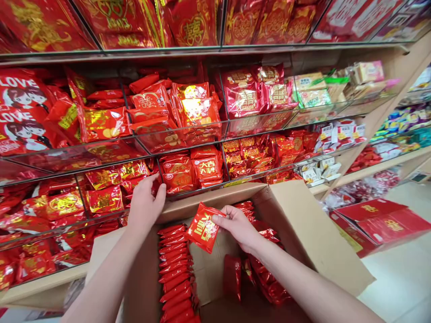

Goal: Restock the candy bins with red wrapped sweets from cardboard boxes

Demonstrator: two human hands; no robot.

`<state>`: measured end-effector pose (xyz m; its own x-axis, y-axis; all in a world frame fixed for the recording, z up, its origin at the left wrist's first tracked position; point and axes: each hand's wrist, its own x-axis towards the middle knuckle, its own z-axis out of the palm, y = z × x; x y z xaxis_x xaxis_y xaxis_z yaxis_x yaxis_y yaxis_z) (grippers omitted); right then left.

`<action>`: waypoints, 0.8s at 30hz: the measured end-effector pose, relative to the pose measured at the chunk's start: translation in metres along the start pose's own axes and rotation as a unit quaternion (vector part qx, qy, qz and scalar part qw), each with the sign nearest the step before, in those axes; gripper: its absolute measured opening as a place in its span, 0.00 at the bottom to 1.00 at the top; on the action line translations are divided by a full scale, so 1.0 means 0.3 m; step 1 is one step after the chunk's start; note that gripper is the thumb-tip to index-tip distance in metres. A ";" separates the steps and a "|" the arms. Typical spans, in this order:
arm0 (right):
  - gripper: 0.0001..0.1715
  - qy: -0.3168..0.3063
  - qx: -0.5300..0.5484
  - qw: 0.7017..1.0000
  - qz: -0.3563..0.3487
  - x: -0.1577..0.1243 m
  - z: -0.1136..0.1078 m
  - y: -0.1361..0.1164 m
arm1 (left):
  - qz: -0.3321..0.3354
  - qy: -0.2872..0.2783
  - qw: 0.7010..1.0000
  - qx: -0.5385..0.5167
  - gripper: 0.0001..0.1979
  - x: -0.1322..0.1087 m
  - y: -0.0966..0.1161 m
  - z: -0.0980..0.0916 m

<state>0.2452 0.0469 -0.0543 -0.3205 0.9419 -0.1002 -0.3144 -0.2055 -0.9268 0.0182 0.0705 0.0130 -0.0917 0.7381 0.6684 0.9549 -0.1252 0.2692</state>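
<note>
My right hand point(240, 226) pinches the corner of a red snack packet point(204, 228) with gold lettering, held above an open cardboard box point(212, 278). Inside the box, a long row of red packets point(175, 273) stands along the left side, and more packets point(269, 282) lie on the right, partly behind my right forearm. My left hand point(145, 202) is raised at the shelf's front edge with its fingers apart and nothing in it. Just beyond it, similar red packets point(207, 166) with gold lettering sit in a shelf compartment.
Shelves with clear front panels point(188, 137) hold red and gold packets. Pale green packets point(311, 89) sit at the upper right. The box's cardboard flap point(313, 233) spreads to the right. A red carton point(384, 224) stands on the floor at right.
</note>
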 end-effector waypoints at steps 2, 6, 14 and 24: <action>0.27 0.009 0.025 1.000 0.005 -0.007 0.002 -0.008 | 0.017 0.064 0.997 -0.051 0.17 -0.053 0.043 -0.017; 0.27 -0.037 0.015 0.999 -0.003 -0.031 0.018 -0.029 | -0.027 -0.047 0.970 -0.236 0.21 -0.215 0.168 -0.025; 0.27 -0.043 0.078 0.994 0.060 -0.066 0.075 0.011 | -0.229 -0.186 0.897 -0.329 0.19 -0.340 0.239 0.011; 0.29 -0.107 0.011 0.990 0.092 -0.078 0.073 0.006 | -0.356 -0.006 0.856 -0.375 0.21 -0.355 0.215 0.037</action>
<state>0.2327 0.0186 -0.0457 -0.5553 0.8107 -0.1854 -0.2516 -0.3762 -0.8917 0.0926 -0.0087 -0.0485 -0.5682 0.8104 0.1429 0.2078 -0.0268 0.9778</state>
